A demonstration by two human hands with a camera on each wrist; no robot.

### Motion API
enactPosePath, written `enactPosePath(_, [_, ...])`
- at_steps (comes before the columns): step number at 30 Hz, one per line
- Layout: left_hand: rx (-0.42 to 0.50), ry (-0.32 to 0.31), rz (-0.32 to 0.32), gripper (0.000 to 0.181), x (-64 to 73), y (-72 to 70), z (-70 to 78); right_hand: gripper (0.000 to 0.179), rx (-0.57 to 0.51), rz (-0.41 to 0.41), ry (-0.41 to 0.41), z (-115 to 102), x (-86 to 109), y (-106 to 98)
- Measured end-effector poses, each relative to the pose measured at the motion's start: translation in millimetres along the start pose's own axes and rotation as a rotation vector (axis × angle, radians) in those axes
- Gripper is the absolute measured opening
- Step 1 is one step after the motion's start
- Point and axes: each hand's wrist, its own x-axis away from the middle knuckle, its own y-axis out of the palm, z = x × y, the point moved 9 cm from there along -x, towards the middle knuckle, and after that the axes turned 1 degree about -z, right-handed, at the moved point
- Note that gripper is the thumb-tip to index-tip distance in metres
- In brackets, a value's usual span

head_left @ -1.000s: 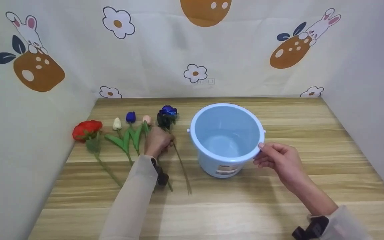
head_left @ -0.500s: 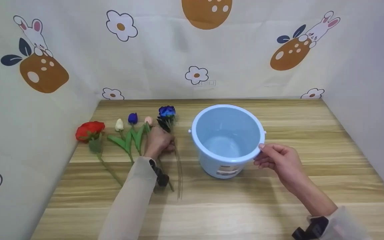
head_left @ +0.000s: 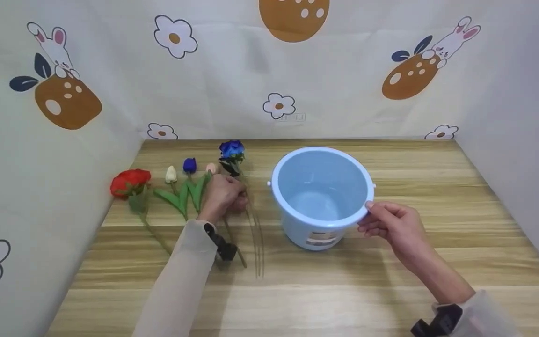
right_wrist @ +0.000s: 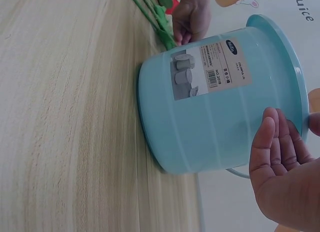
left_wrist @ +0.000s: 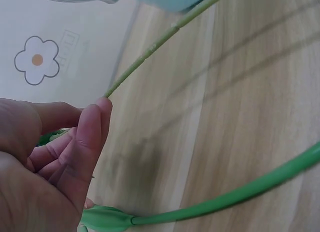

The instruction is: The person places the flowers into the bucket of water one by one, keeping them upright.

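My left hand pinches the stem of a blue artificial rose between thumb and fingertips. The stem slants over the table and casts shadows on the wood in the left wrist view. At the right side of a light blue bucket, my right hand holds the rim, thumb on top and fingers curled beneath it. The bucket stands upright with nothing inside, its label showing in the right wrist view. Beside the left hand lies a pink tulip, partly covered by that hand.
Left of the left hand lie a blue tulip, a white tulip and a large red flower, stems toward the front. The wooden table meets patterned cloth walls at the back and sides.
The blue rose has risen a little and shifted slightly backward in my left hand, and its stem has swung. My right hand keeps holding the bucket's rim.
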Motion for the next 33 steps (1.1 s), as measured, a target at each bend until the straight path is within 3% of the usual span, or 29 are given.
enactPosePath(5, [0.080, -0.038, -0.037, 0.022, 2.5, -0.3, 0.9, 0.021, -0.008, 0.002, 0.000, 0.6, 0.3, 1.4])
enactPosePath(12, [0.158, -0.024, -0.060, 0.011, 6.7, -3.4, 9.4, 0.021, -0.028, -0.002, -0.005, 1.5, 0.9, 3.4])
enactPosePath(19, [0.234, -0.007, -0.055, 0.010, 13.1, -12.4, 24.4, 0.022, -0.025, -0.007, 0.001, 0.8, 0.2, 2.3])
enactPosePath(28, [0.362, -0.030, -0.099, 0.004, 22.7, -22.4, 46.3, 0.021, -0.003, -0.004, 0.004, 0.4, 0.9, 1.6])
enactPosePath(33, [0.403, -0.019, -0.083, 0.004, 26.1, -25.5, 57.1, 0.021, 0.010, -0.004, 0.015, 0.3, 1.4, 1.4])
